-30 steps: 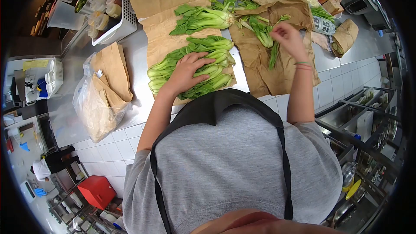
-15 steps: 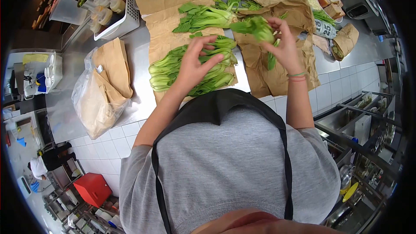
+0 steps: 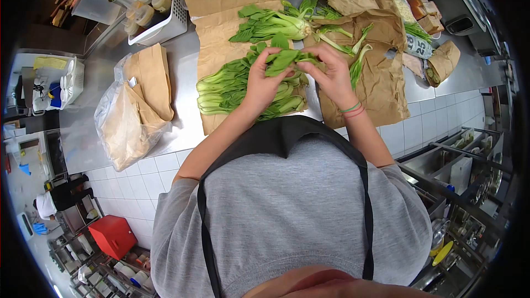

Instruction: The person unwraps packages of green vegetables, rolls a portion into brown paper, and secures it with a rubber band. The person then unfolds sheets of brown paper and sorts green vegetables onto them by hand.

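Between both hands is a small bok choy, its green leaves toward the left. My left hand pinches the leafy end, and my right hand has its fingers closed round the other end, which they partly hide. Just below lies a pile of bok choy on brown paper, stems pointing both left and right. A larger bunch of bok choy rests above the pile. Loose stalks lie to the right on crumpled brown paper.
A white basket of squeeze bottles stands at the upper left. Below it, a plastic bag with brown paper lies on the steel counter. A paper-wrapped bundle is at the right. Farther off at left, a person bends near shelving.
My right hand has moved left with the bok choy, to meet my left hand over the pile. My left hand, open before, has closed on the leaves. Loose stalks now show on the right-hand paper.
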